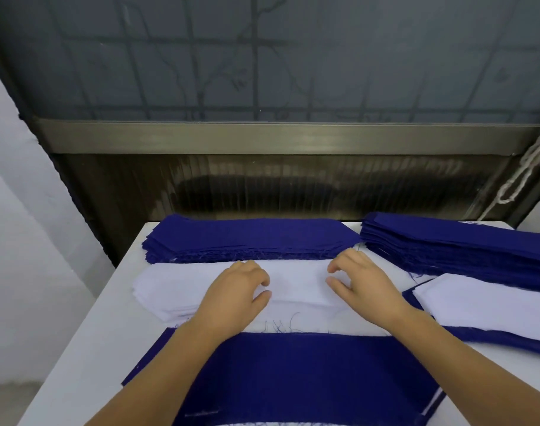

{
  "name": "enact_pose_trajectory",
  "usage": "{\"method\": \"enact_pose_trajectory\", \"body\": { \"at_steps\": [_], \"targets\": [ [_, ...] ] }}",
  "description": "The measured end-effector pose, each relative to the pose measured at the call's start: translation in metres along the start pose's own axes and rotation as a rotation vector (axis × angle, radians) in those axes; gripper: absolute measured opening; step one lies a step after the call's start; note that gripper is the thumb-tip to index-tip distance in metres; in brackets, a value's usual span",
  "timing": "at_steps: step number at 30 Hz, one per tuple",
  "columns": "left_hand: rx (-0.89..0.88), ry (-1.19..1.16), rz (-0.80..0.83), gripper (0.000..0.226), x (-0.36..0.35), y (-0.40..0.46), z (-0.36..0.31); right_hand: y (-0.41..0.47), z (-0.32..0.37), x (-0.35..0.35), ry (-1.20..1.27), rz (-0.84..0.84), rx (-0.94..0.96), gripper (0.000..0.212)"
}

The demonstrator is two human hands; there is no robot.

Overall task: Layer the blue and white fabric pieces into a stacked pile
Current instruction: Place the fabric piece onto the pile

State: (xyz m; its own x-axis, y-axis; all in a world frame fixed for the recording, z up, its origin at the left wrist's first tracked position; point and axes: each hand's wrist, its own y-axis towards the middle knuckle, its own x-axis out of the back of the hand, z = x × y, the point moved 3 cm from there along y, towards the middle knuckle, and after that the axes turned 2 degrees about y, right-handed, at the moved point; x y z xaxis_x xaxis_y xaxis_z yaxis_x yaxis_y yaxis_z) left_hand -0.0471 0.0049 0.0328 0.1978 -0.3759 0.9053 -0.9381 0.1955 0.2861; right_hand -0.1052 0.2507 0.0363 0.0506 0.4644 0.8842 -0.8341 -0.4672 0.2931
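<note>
A stack of white fabric pieces (176,290) lies in the middle of the white table (87,364). My left hand (234,290) and my right hand (360,281) rest on top of it, side by side. On both hands the fingers are loosely bent, the tips touch the top white piece, and a gap shows between thumb and forefinger. Behind the white stack lies a stack of blue pieces (247,238). A single blue piece (293,373) is spread flat at the near edge under my forearms. At the right a white piece (489,305) lies on a blue piece (508,338).
A second, taller blue stack (459,250) runs along the back right of the table. A dark window frame and wall close off the table's far side, and a cord (526,167) hangs at the right. The table's left edge drops off beside a white wall.
</note>
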Motion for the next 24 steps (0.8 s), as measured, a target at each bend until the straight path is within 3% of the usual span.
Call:
{"method": "enact_pose_trajectory", "body": {
  "at_steps": [6, 15, 20, 24],
  "targets": [
    [0.101, -0.097, 0.132, 0.017, -0.018, 0.025, 0.009, 0.019, -0.013, -0.019, 0.107, 0.243, -0.013, 0.019],
    [0.131, -0.208, 0.160, 0.013, -0.024, 0.027, 0.015, 0.019, -0.018, -0.028, 0.110, 0.196, 0.023, 0.011],
    [0.112, -0.137, 0.155, 0.035, -0.026, 0.028, 0.013, 0.022, -0.016, -0.029, 0.171, 0.189, -0.019, 0.009],
    [0.117, -0.096, 0.149, 0.036, -0.025, 0.032, 0.009, 0.029, -0.016, -0.030, 0.143, 0.199, -0.058, 0.017]
  ]
}}
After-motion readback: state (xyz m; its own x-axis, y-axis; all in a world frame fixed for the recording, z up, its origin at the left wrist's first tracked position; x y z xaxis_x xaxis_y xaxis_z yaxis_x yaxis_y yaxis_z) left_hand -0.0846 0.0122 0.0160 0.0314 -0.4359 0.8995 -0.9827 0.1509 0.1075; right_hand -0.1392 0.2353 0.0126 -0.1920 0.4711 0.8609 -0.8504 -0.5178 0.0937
